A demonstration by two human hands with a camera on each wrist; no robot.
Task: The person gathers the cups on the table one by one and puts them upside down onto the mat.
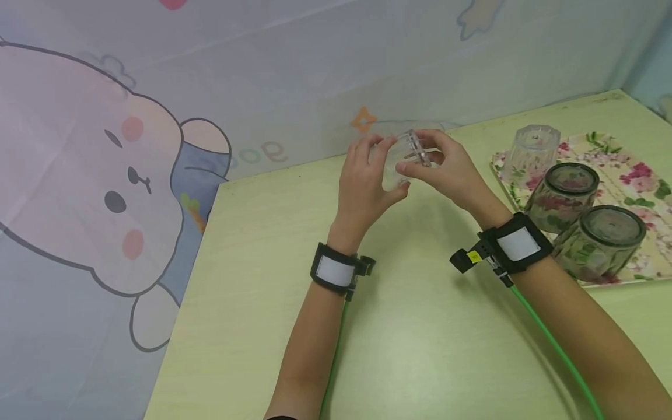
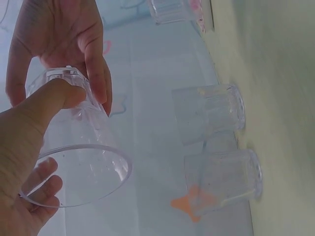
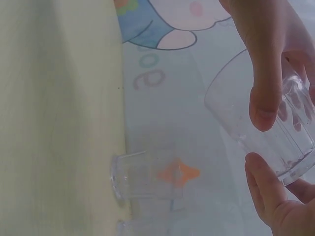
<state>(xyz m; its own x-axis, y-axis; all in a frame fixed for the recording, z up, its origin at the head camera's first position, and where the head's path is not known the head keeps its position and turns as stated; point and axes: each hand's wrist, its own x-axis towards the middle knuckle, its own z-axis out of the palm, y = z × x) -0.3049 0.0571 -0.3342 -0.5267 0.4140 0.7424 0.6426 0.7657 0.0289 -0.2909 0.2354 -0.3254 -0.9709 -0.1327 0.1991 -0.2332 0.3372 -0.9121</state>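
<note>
A clear ribbed glass tumbler (image 1: 400, 156) is held above the green table (image 1: 399, 326) near the back wall, lying roughly on its side. My left hand (image 1: 385, 169) grips its open-mouth end, thumb (image 2: 54, 96) on the side wall. At the thick base end my right hand (image 1: 415, 153) pinches it between thumb and fingers. In the left wrist view the tumbler (image 2: 78, 162) shows its round rim toward the camera. The right wrist view has the tumbler (image 3: 261, 123) under my right thumb (image 3: 264, 105). It looks empty.
Two more clear glasses (image 2: 209, 113) (image 2: 221, 181) stand upside down on the table against the cartoon-printed wall cloth. A floral tray (image 1: 637, 175) at the right carries three upturned glasses (image 1: 530, 153) (image 1: 567, 195) (image 1: 604, 242). Green cables trail from both wrist bands.
</note>
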